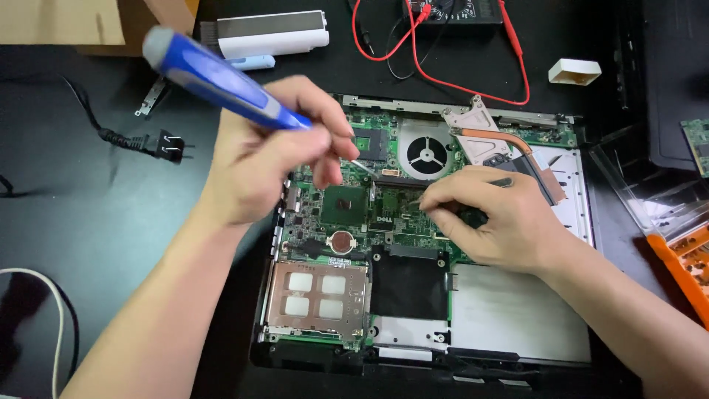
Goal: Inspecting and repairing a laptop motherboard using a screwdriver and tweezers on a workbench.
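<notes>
Head view: looking straight down on a dark workbench (111, 214), matte black, lit evenly from above.
Surface: bench top is carrying an opened laptop chassis (517, 310) lying flat, its green mainboard (347, 214) exposed.
Left hand: left hand (273, 148) is closing its fingers around a blue-and-grey screwdriver (214, 77), handle tilting up and away to the left, thin shaft (362, 166) slanting down to the board near the middle.
Right hand: right hand (491, 218) is resting on the board just right of the shaft, fingertips pressed together and pinching something too small to make out.
Board details: round cooling fan (425, 155) is sitting above the hands, a copper heat pipe (517, 151) running off to its right; a coin cell (342, 240) is lying below the left hand; a metal card cage (317, 295) is filling the lower left corner of the chassis.
Back of bench: red test leads (443, 63) are looping across, leading to a meter only partly in view; a white-and-grey oblong device (269, 33) is lying beside a cardboard box (66, 22).
Left side: black power plug (166, 144) with cord is lying well apart from the laptop; a white cable (55, 325) is curving at the lower left edge.
Right side: small white plastic cap (574, 71) near the top; clear-and-orange parts case (679, 244) just beside the chassis.
</notes>
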